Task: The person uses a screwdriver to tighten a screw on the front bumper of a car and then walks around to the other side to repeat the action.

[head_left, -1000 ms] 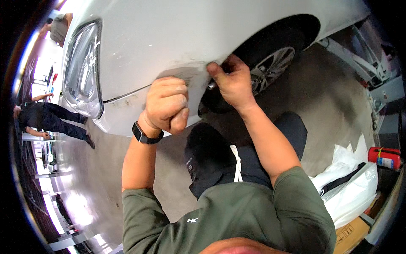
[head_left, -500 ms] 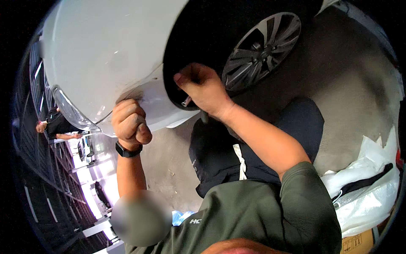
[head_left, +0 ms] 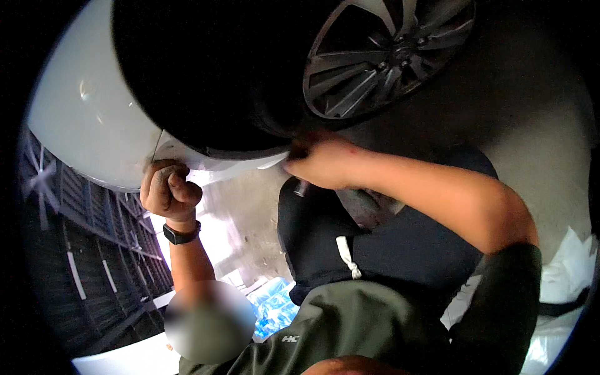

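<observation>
A white car's body panel (head_left: 87,94) curves around a dark wheel arch (head_left: 194,75). My left hand (head_left: 170,189), with a dark watch (head_left: 181,233) on its wrist, is closed against the lower part of the panel, close to a seam. What its curled fingers hold, if anything, is hidden. At the lower rim of the arch, my right hand (head_left: 328,161) is closed, its fingertips dark and blurred. Below it pokes out the end of a short metal cylinder (head_left: 302,189), apparently part of a slim tool whose remainder is hidden.
A multi-spoke alloy wheel (head_left: 400,53) is just beyond my right hand. My dark-trousered legs (head_left: 319,231) are bent beneath my arms on the grey floor (head_left: 253,206). White plastic wrapping (head_left: 565,275) lies at the right, and blue-and-white plastic (head_left: 273,306) near my left elbow.
The view has shifted, so the wheel looks larger and the panel lies further left. My right hand has gone from inside the arch to its lower rim. My left hand stays at the panel.
</observation>
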`<state>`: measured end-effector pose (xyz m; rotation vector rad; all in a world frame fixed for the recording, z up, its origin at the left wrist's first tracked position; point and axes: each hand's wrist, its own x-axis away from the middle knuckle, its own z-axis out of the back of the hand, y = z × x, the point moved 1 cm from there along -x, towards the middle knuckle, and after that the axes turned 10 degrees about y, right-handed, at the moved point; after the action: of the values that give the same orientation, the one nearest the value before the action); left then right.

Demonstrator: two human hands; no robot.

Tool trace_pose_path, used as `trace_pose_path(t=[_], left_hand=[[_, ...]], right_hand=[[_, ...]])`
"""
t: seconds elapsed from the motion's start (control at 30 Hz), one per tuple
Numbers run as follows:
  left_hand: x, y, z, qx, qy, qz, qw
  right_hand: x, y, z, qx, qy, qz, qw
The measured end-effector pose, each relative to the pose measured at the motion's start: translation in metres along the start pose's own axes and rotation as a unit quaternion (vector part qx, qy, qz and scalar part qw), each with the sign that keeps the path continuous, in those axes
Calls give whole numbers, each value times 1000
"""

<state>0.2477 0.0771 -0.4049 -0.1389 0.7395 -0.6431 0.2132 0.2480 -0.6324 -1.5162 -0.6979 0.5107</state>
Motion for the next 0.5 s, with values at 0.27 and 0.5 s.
trace_pose_path(t=[0.27, 0.5], left_hand=[[6, 11, -23, -168, 18, -38, 985], [8, 8, -27, -182, 39, -57, 981]], right_hand=[[34, 4, 30, 92, -187, 18, 978], [52, -3, 14, -82, -197, 172, 962]])
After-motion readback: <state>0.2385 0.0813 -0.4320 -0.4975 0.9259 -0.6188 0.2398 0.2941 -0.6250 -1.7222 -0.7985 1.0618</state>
